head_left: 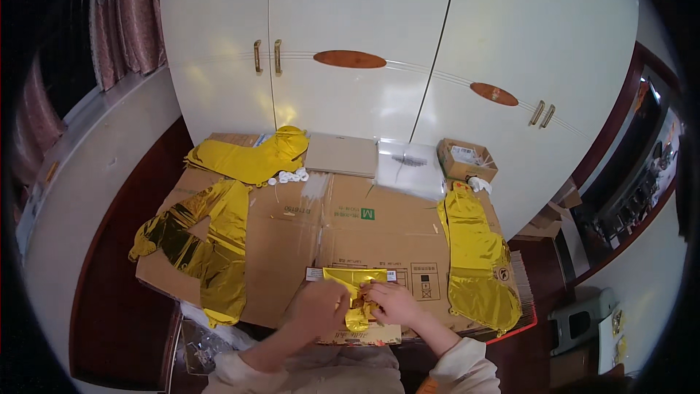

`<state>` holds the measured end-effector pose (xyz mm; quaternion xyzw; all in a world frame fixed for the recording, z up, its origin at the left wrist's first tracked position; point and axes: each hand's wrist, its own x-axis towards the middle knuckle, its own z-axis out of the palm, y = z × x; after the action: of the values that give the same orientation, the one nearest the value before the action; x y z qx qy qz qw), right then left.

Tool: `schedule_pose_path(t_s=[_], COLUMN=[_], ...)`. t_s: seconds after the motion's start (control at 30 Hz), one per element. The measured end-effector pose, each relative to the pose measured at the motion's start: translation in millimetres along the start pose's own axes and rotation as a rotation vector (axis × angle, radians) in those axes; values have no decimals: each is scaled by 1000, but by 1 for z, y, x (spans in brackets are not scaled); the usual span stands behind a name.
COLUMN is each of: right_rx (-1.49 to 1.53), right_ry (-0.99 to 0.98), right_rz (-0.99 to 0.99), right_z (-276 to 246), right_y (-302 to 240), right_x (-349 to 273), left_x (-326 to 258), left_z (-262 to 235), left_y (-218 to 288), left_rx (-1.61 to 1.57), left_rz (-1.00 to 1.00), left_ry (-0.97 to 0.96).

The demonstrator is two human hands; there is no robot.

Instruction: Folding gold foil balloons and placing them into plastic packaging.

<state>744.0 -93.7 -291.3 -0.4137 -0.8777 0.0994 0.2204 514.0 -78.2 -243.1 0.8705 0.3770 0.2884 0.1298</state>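
Note:
A folded gold foil balloon (357, 275) lies in front of me at the table's near edge, on a small flat box or card with a printed border. My right hand (390, 303) has its bent fingers closed on the crumpled middle of this foil. My left hand (321, 308) is just left of the foil, curled and smeared by motion, so its fingers cannot be made out. Flat, deflated gold foil balloons lie around: an angular one with an opening (226, 248) at left, a curved one (477, 255) at right, and a stack (251, 157) at the back left.
Opened cardboard (288, 270) covers the table. Along its back are white rolls (288, 176), a grey-brown board (340, 155), clear plastic bags (410, 166) and a small carton (467, 160). A white cabinet (350, 0) stands behind. A grey stool (581, 321) is at right.

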Motion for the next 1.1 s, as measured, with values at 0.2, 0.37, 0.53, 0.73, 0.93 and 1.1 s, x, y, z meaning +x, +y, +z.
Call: schedule_pose_path(t_s=[0.2, 0.37, 0.53, 0.73, 0.93, 1.1], right_rx=[-16, 158, 55, -276, -324, -332], right_ry=[-7, -85, 159, -2, -20, -23], right_rz=[-18, 38, 156, 197, 232, 234], right_z=[5, -2, -16, 18, 12, 11], right_y=[6, 8, -13, -5, -5, -3], right_x=[-1, 0, 13, 11, 1, -1], left_x=[16, 9, 8, 7, 2, -7], left_z=[53, 58, 61, 62, 56, 38], left_y=[-42, -36, -36, -38, -46, -59], left_rx=[265, 350, 322, 346, 343, 326], left_rz=[165, 148, 132, 126, 118, 81], left_ry=[-96, -161, -149, -157, -234, -245])
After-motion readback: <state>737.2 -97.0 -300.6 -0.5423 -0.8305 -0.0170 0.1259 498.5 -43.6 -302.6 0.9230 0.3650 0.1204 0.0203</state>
